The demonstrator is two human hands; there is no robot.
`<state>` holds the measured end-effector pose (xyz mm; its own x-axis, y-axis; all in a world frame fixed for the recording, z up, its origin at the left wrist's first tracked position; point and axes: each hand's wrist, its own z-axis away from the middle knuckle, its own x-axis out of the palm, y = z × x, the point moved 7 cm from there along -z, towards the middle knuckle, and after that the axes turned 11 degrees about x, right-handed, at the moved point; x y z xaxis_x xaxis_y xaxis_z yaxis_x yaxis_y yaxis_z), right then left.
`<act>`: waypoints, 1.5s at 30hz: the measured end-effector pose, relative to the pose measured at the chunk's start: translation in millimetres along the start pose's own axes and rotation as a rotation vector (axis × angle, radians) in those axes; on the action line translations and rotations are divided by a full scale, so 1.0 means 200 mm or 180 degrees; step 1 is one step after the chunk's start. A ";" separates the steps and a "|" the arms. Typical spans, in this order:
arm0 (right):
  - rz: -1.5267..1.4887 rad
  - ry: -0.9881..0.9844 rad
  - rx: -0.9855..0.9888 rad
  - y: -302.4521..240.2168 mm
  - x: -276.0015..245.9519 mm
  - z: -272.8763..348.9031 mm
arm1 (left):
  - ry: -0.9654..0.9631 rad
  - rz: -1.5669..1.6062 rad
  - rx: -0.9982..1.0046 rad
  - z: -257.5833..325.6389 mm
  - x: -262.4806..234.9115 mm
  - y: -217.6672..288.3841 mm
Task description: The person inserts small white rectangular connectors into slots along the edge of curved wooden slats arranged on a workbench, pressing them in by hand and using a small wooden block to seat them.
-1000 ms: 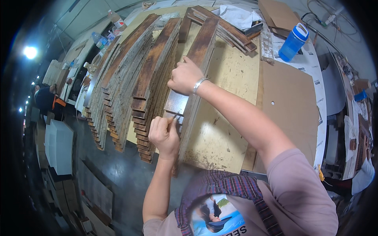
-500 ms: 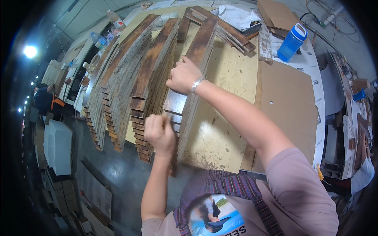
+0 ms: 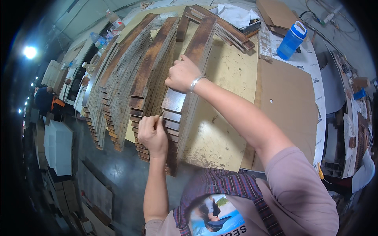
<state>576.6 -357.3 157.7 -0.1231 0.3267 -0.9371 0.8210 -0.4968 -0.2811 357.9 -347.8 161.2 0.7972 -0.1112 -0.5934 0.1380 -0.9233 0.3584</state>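
A stack of long brown wooden planks (image 3: 200, 39) lies in front of me, its near ends stepped like stairs. My right hand (image 3: 183, 76) is closed on top of this stack, by its left edge. Whatever its curled fingers may hold is hidden. My left hand (image 3: 152, 135) is closed in a pinch at the left side of the stepped ends. A small dark tip shows at its fingers, too small to name. Left of it stands another stepped stack of planks (image 3: 154, 55), partly covered by my left hand.
More plank stacks (image 3: 128, 51) fan out at the left. Several crossed planks (image 3: 226, 29) lie at the back beside a white cloth (image 3: 235, 15). A blue bottle (image 3: 291, 41) stands at the back right, behind a cardboard sheet (image 3: 289, 114). A pale board (image 3: 232, 86) lies under the stacks.
My left hand has moved slightly left and down, off the stepped plank ends, uncovering more of them. My right hand has stayed nearly in place on the stack.
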 end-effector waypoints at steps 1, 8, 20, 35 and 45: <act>0.0055 0.0005 -0.0010 0.00 0.00 0.00 | -0.0062 -0.0065 0.0115 0.02 0.01 0.02; -0.0005 -0.0137 0.0029 0.00 -0.01 0.01 | 0.0029 0.0153 -0.0132 0.01 -0.02 -0.01; -0.0012 -0.0091 0.0000 0.00 0.00 -0.01 | -0.0171 -0.0063 0.0125 0.09 -0.02 0.07; 0.0002 -0.0069 0.0035 0.01 0.01 0.00 | 0.0051 0.0129 0.0016 0.03 -0.03 0.01; 0.0011 -0.0163 0.0044 0.00 0.01 0.01 | -0.0007 -0.0142 0.0068 0.15 -0.04 0.01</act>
<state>576.3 -358.0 156.0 -0.1488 0.2836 -0.9473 0.8138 -0.5091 -0.2802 334.8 -360.1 144.8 0.7891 -0.0706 -0.6102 0.1607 -0.9350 0.3160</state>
